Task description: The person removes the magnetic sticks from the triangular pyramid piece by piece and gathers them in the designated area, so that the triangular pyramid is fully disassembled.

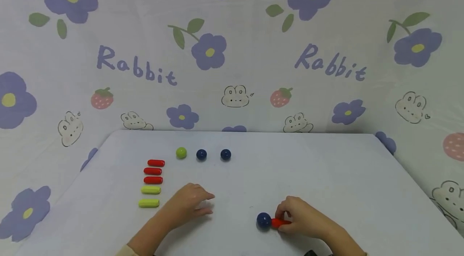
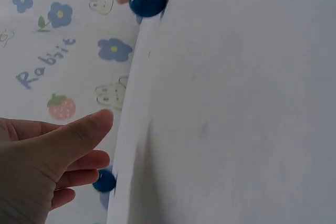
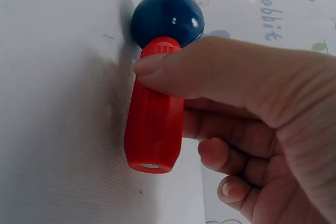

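Observation:
My right hand (image 1: 302, 216) pinches a red rod (image 3: 153, 114) between thumb and fingers, low over the table's right half. One end of the rod touches a dark blue ball (image 1: 264, 221); a silvery disc shows in its other end in the right wrist view. My left hand (image 1: 190, 204) hovers left of the ball, thumb and fingers apart, holding nothing. Nearest to that hand on its left lie two yellow-green rods (image 1: 149, 203) and several red rods (image 1: 153, 180), stacked in a column.
Along the back of the white table (image 1: 308, 171) sit a green ball (image 1: 181, 152), a dark blue ball (image 1: 201, 154) and another dark blue ball (image 1: 226, 154). A patterned cloth (image 1: 253, 67) with flowers and rabbits hangs behind the table's far edge.

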Motion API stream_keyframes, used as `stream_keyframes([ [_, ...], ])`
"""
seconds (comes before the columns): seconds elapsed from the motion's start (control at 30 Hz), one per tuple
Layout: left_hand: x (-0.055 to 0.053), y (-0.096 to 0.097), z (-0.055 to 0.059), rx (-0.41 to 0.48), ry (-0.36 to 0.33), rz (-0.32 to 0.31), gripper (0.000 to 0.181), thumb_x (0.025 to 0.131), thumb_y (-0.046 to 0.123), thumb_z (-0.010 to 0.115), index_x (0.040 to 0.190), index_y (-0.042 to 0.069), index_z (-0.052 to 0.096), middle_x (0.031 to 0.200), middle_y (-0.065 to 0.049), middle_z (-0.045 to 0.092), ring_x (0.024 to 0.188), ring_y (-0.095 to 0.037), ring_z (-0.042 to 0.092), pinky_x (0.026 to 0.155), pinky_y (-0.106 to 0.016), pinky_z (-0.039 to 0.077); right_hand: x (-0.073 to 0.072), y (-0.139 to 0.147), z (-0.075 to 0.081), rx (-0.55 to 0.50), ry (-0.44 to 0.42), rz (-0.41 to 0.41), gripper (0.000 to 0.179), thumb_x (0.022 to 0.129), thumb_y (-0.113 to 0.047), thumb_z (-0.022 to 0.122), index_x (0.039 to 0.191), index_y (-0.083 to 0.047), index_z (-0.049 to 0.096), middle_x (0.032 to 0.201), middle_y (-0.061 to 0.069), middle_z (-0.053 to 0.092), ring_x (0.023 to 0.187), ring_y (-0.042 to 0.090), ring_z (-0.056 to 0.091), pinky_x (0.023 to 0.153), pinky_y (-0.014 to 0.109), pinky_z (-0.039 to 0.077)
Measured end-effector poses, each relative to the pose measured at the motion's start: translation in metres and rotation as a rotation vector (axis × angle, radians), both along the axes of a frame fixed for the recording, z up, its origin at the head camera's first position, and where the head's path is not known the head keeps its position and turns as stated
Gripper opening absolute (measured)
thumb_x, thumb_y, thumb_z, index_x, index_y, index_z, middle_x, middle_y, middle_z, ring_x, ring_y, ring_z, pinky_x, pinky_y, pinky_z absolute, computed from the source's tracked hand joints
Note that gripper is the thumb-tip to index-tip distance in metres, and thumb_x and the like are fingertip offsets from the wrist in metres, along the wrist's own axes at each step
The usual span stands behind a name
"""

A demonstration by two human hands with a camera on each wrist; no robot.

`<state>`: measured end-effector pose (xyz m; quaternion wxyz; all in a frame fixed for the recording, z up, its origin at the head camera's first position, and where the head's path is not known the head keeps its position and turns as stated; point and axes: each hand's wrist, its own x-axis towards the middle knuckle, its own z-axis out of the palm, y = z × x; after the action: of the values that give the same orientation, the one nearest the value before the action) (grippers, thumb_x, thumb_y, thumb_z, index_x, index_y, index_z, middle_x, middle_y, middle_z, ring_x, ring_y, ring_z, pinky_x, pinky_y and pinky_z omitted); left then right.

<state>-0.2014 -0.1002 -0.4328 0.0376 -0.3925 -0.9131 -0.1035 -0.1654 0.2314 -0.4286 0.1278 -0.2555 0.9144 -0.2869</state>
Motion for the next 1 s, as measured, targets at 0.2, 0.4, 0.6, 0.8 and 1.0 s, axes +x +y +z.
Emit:
stream_keyframes([
  [0.2, 0.003, 0.048, -0.007, 0.009, -0.089, -0.093, 0.039, 0.085, 0.038, 0.065, 0.117, 0.015, 0.065, 0.107, 0.005, 0.070, 0.099, -0.008, 0.061, 0.092, -0.028, 0.047, -0.001, -0.004, -0.005, 0.002, 0.026, -0.009, 0.012, 0.072, -0.014, 0.076, 0.082, -0.014, 0.069, 0.075, -0.009, 0.054, 0.070, 0.006, 0.044, 0.061, 0.020, 0.040],
  [0.4, 0.006, 0.072, -0.011, 0.036, -0.095, -0.172, 0.043, 0.084, 0.042, 0.065, 0.118, 0.016, 0.064, 0.111, 0.006, 0.068, 0.102, -0.006, 0.060, 0.092, -0.024, 0.046, 0.001, -0.009, -0.005, 0.005, 0.014, -0.007, 0.014, 0.073, -0.017, 0.075, 0.085, -0.012, 0.070, 0.074, -0.009, 0.054, 0.069, 0.005, 0.044, 0.061, 0.019, 0.040],
  [0.6, 0.010, 0.086, -0.009, 0.045, -0.091, -0.245, 0.041, 0.084, 0.039, 0.066, 0.116, 0.014, 0.064, 0.110, 0.005, 0.068, 0.100, -0.004, 0.060, 0.089, -0.018, 0.045, 0.002, -0.011, -0.003, -0.013, 0.053, 0.032, 0.013, 0.074, -0.017, 0.076, 0.084, -0.012, 0.070, 0.073, -0.011, 0.054, 0.069, 0.003, 0.043, 0.060, 0.018, 0.039],
  [0.8, 0.012, 0.092, -0.010, 0.024, -0.040, -0.288, 0.037, 0.084, 0.037, 0.066, 0.113, 0.013, 0.065, 0.103, 0.006, 0.069, 0.093, -0.002, 0.061, 0.084, -0.013, 0.044, 0.004, -0.013, -0.002, -0.005, 0.042, 0.020, 0.013, 0.074, -0.018, 0.076, 0.084, -0.013, 0.070, 0.074, -0.010, 0.053, 0.069, 0.004, 0.043, 0.060, 0.018, 0.040],
  [1.0, 0.013, 0.095, -0.012, 0.023, -0.051, -0.290, 0.036, 0.085, 0.038, 0.066, 0.112, 0.014, 0.066, 0.100, 0.007, 0.069, 0.090, -0.001, 0.059, 0.083, -0.012, 0.043, 0.004, -0.014, -0.003, 0.006, 0.047, 0.029, 0.014, 0.074, -0.018, 0.076, 0.084, -0.012, 0.070, 0.074, -0.010, 0.053, 0.069, 0.004, 0.043, 0.060, 0.019, 0.040],
])
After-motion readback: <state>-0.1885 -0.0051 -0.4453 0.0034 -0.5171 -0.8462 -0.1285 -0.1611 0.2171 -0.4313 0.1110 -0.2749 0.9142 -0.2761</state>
